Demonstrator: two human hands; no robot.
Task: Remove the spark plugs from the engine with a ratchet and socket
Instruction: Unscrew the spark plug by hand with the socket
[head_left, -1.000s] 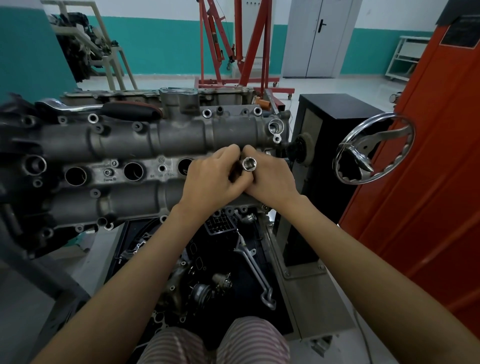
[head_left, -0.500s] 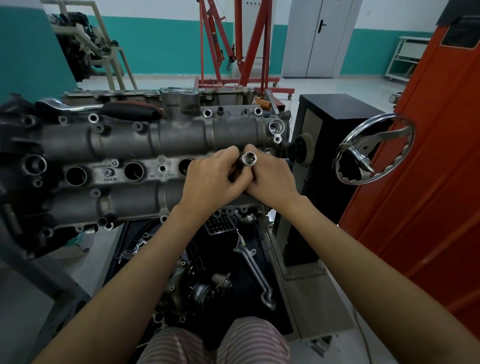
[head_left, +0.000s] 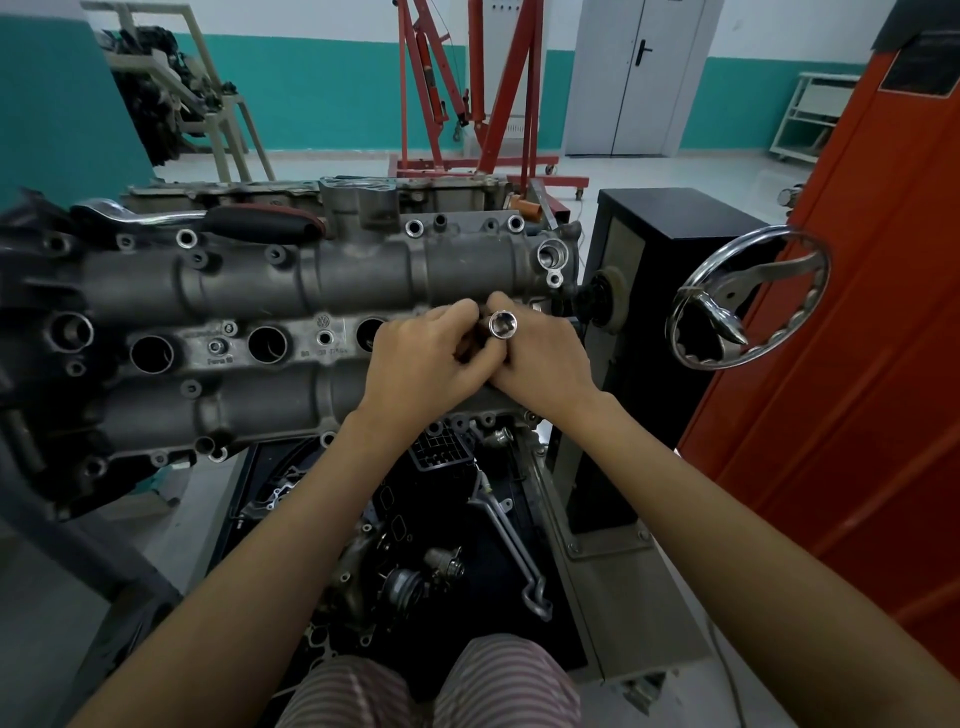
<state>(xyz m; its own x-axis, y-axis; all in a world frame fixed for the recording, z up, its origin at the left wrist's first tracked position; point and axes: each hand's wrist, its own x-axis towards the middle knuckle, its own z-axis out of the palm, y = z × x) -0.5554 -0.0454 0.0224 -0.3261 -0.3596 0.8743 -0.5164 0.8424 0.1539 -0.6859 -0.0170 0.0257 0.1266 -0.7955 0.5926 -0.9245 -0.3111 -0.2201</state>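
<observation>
So the socket (head_left: 503, 325) is right in the middle of the shot, open end facing up at the camera, sitting over the right end of the engine (head_left: 311, 291). Both hands are bunched around it: the right hand (head_left: 540, 364) is curled around the socket body, and the left hand (head_left: 423, 364) has its fingers curled in at the socket's lower end, gripping something dark there I can't make out. Could be a plug or an extension, honestly can't tell.

My read is this is the in-between step, fiddling with the socket rather than cranking anything. The ratchet (head_left: 208, 221) is lying along the far edge of the engine at about 10 o'clock from the hands, nobody touching it. Three plug wells (head_left: 267, 344) show open in a row off toward 9 o'clock, and a fourth may sit under the hands.

Next move probably needs the socket freed up or mated to the ratchet, so one hand has to reach up and left for it.

Room-wise, that reach is open across the top of the engine. At 3 o'clock the chrome handwheel (head_left: 748, 301) and the black stand box (head_left: 660, 260) sit near, so swinging a handle that way looks tight.
</observation>
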